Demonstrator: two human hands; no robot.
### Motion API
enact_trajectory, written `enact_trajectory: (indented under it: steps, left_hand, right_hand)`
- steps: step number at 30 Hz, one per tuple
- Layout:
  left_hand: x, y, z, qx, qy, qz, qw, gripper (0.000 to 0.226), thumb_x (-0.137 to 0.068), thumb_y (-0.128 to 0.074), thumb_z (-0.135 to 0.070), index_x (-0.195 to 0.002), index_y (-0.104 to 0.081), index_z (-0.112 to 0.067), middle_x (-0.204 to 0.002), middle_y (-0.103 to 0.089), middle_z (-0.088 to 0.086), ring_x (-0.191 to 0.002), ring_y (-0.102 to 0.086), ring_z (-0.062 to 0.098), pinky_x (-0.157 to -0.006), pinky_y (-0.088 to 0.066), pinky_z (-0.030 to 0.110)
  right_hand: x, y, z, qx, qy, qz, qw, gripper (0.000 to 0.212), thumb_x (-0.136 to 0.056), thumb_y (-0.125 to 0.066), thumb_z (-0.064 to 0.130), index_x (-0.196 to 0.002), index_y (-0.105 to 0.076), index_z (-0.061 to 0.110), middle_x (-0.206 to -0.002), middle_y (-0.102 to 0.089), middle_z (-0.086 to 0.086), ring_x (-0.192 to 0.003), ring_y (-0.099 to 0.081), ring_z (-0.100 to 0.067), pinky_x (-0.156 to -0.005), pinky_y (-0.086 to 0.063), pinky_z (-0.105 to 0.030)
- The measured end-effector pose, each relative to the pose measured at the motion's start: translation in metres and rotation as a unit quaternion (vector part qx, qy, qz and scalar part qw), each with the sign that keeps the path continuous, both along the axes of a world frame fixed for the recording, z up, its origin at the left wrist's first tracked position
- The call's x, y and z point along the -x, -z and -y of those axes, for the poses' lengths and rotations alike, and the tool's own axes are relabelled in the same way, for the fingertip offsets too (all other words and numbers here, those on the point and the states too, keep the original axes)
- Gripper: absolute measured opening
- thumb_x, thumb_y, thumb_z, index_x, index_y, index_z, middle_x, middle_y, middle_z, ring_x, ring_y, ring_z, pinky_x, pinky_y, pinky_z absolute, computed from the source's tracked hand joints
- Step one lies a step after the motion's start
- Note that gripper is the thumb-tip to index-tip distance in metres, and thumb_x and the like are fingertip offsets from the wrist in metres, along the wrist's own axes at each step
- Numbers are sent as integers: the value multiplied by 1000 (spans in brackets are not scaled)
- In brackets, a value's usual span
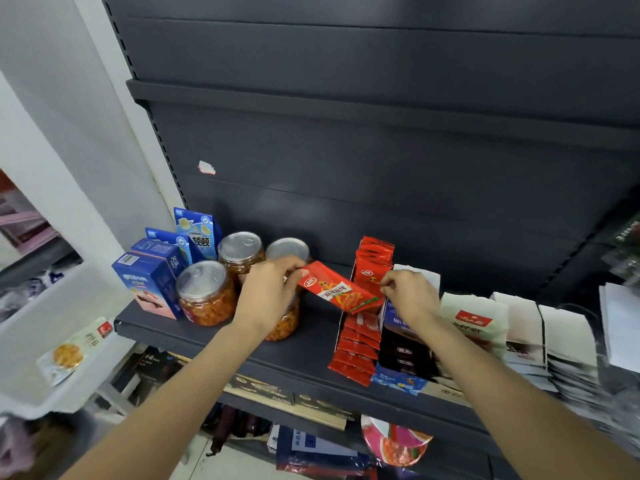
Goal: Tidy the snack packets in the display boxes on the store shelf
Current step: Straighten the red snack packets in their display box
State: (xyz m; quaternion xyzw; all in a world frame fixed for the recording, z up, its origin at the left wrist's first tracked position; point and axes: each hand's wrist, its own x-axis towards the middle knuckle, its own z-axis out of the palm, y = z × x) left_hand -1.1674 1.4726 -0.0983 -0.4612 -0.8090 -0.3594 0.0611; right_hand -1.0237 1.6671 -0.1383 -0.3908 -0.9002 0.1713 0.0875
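The task appears to be in progress. The left hand (268,292) pinches the left corner of one red snack packet (341,292) between thumb and fingers, holding it flat in the air between the jars (207,292) and the red display box (360,313). The right hand (410,294) has its fingers curled at the packet's right edge; whether they grip the held packet or a packet standing in the box cannot be told. In the red display box, the rear packets stand upright in a row, while the front packets lie slumped and overlapping toward the shelf edge; these remain to be squared. The dark packets (405,355) in the adjacent box and the white pouches (474,323) further right look loosely stacked, though blur limits certainty.

The surface is a dark metal shelf (304,348) with a slatted back panel (346,150). Blue cartons (152,278) stand at its left end. A white wall (52,133) adjoins on the left.
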Motion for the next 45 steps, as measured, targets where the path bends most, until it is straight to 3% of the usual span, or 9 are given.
enact_trajectory:
  steps: [2,4,9,13,18,34,40,42,45]
  left_hand:
    - [-4,4,-11,-5,-16,-14,1000,13,-90,-62,-17,-99,-71,-13,-94,-72,4,-84,-66,18,-75,-51,28]
    - [-7,11,-22,15,-5,-21,1000,14,-90,-61,-16,-101,-71,-15,-97,-71,3,-90,-64,18,-77,-49,27]
    - [-12,31,-45,114,135,-86,981,15,-89,-64,-20,-100,-73,-21,-94,-70,2,-87,-64,22,-80,-51,42]
    - [-19,48,-59,237,171,-86,952,28,-94,-53,-34,-120,-63,-31,-119,-60,-8,-111,-51,11,-97,-34,29]
    - [-19,62,-64,297,215,15,930,31,-93,-57,-30,-123,-62,-24,-127,-60,-5,-116,-52,12,-102,-38,28]
    - [-11,54,-66,276,238,88,927,30,-90,-63,-26,-119,-64,-21,-118,-64,-4,-104,-60,5,-85,-45,15]
    - [-11,56,-62,292,235,92,923,27,-91,-61,-26,-117,-64,-22,-120,-61,-5,-106,-58,8,-89,-49,23]
    - [-11,54,-60,265,215,97,935,22,-91,-61,-26,-111,-65,-20,-113,-63,-4,-102,-59,8,-87,-50,25]
    - [-9,50,-60,176,130,186,958,19,-90,-62,-26,-106,-61,-14,-95,-67,-2,-93,-64,13,-82,-52,27]
  right_hand:
    - [2,1,-5,0,5,-13,1000,14,-93,-56,25,-100,-68,24,-100,-69,3,-92,-62,-16,-70,-48,-29]
    - [5,3,-9,0,1,-22,1000,13,-93,-57,26,-98,-68,24,-99,-68,5,-89,-62,-14,-64,-44,-26]
    - [6,2,-19,2,-18,-28,999,14,-93,-57,28,-101,-69,25,-102,-69,6,-90,-64,-11,-68,-48,-26]
    - [5,3,-23,9,-30,-26,999,15,-93,-58,29,-102,-68,24,-103,-68,6,-90,-63,-11,-68,-48,-25]
    - [3,1,-27,10,-43,-20,999,15,-93,-57,29,-103,-66,23,-103,-68,5,-91,-62,-11,-70,-49,-26]
    - [1,-23,-34,-40,-26,-151,987,14,-93,-57,26,-100,-65,18,-97,-68,2,-86,-63,-12,-70,-52,-29]
    - [-6,-30,-27,-13,-33,-189,981,12,-93,-57,25,-99,-63,16,-98,-67,1,-90,-63,-12,-78,-54,-31]
    - [-9,-35,-22,-1,-32,-212,977,10,-93,-56,24,-96,-62,16,-96,-67,2,-89,-62,-11,-77,-52,-28]
    - [-15,-45,-13,21,-13,-264,964,7,-93,-56,20,-88,-59,18,-86,-65,5,-83,-62,-9,-71,-47,-18]
